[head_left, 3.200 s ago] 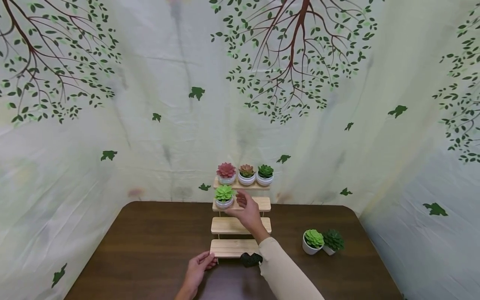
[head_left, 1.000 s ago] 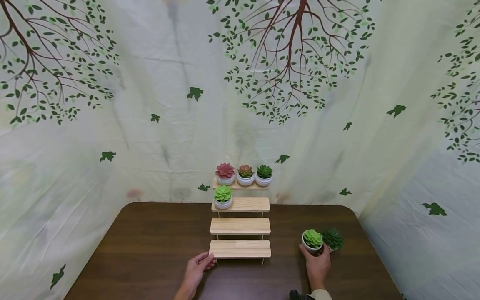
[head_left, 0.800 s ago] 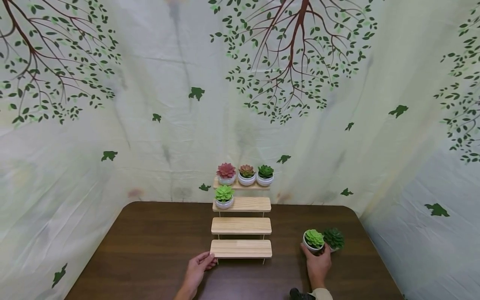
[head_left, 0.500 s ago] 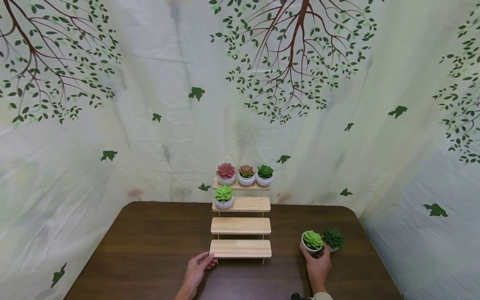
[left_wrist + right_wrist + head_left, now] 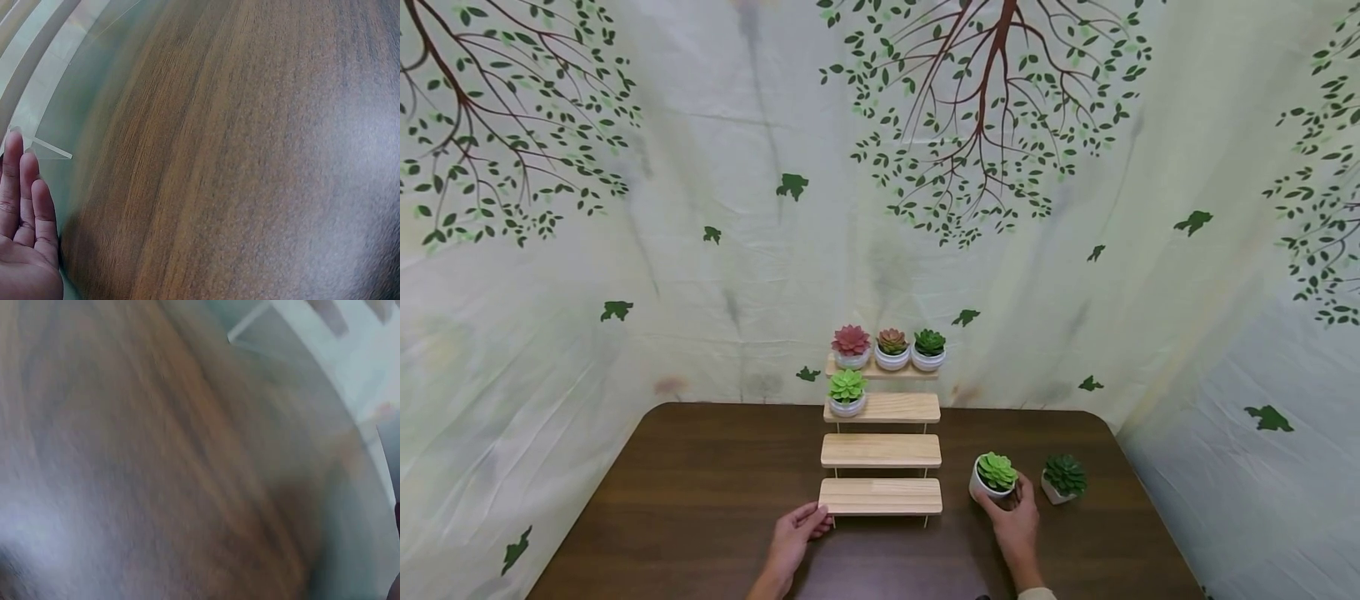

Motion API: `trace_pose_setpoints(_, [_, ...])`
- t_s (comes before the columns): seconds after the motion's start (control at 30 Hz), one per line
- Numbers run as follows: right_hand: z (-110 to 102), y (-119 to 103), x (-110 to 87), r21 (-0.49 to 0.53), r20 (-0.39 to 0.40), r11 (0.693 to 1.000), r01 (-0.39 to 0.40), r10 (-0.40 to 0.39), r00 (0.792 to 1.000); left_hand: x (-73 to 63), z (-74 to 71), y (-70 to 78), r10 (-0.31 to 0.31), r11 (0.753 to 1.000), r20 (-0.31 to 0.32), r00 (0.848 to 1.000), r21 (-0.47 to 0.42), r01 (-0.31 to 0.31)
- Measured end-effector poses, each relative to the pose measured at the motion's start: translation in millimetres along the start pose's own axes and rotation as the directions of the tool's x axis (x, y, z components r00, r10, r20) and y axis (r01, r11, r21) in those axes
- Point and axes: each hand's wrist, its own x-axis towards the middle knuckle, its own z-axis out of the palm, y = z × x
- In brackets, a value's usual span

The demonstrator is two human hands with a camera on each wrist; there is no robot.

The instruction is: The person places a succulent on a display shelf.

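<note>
A small potted succulent (image 5: 996,472), light green in a white pot, is gripped at its side by my right hand (image 5: 1019,525), over the table right of the tiered wooden stand (image 5: 880,497). My left hand (image 5: 793,540) pinches the front left corner of the stand's lowest step. Its straight fingers (image 5: 44,215) show beside the stand's edge in the left wrist view. On the top step sit a red succulent (image 5: 852,342), an orange-brown one (image 5: 892,343) and a dark green one (image 5: 929,343). Below them, a bright green succulent (image 5: 847,387) stands at the second step's left end.
A dark green succulent in a white pot (image 5: 1063,478) stands on the brown table (image 5: 715,467), right of my right hand. Behind the table hangs a pale cloth (image 5: 737,275) printed with branches and leaves.
My right hand has left the second step, gripped the light green potted succulent on the right, and drawn it leftward from the dark green one. My left hand stays at the stand's corner.
</note>
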Motion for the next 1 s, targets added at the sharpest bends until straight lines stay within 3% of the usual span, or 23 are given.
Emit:
trace_pose_setpoints(0.33, [17,-38,2.1,0.079,0.12,0.996,0.05,-0.059,0.991,1.5,0.6,0.1,-0.001,1.0,0.005,1.0,-0.008,0.001])
trace_pose_setpoints(0.73, [42,-91,12.5,0.118,0.232,0.976,0.185,-0.208,0.95,2.1,1.1,0.1,0.009,1.0,0.0,1.0,0.004,-0.009])
trace_pose_setpoints(1.0, [68,-120,22.3,0.111,0.308,0.967,0.23,-0.253,0.917,1.4,-0.4,-1.2,0.003,1.0,-0.001,1.0,-0.008,-0.003])
